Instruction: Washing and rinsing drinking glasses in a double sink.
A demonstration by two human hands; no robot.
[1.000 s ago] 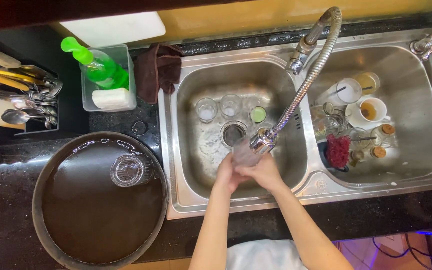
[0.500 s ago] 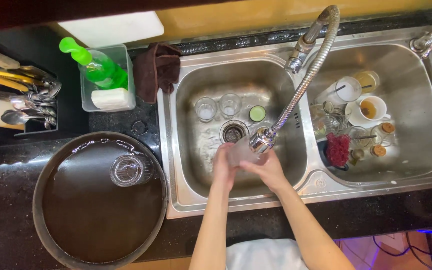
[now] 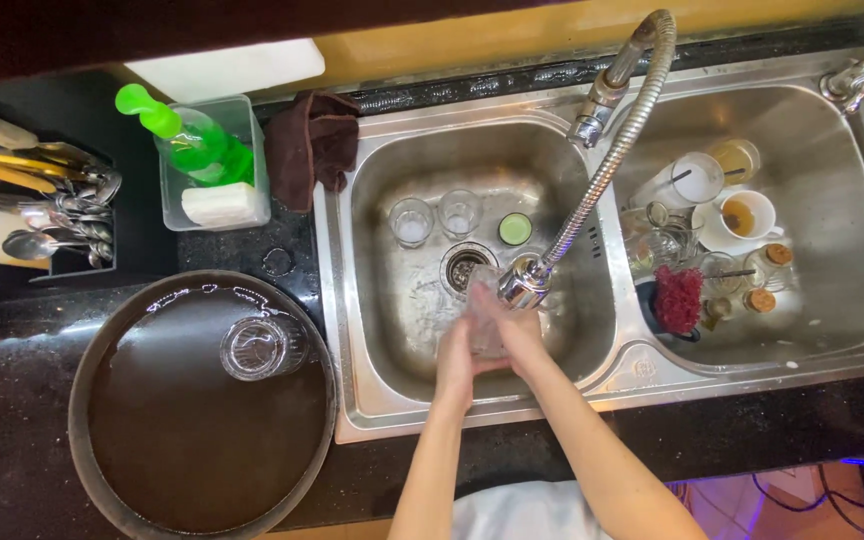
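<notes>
Head view: left hand [image 3: 455, 362] and right hand [image 3: 519, 335] both wrap a clear glass [image 3: 484, 305] under the sprayer [image 3: 524, 287].

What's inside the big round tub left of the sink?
The round tub holds dark water and one clear glass near its upper right rim. Anything beneath the water is hidden.

Black stone counter [image 3: 12, 420], double steel sink [image 3: 352, 330], round dark tray [image 3: 202, 430], clear soap tub [image 3: 214, 160], cutlery rack [image 3: 42, 210]
</notes>
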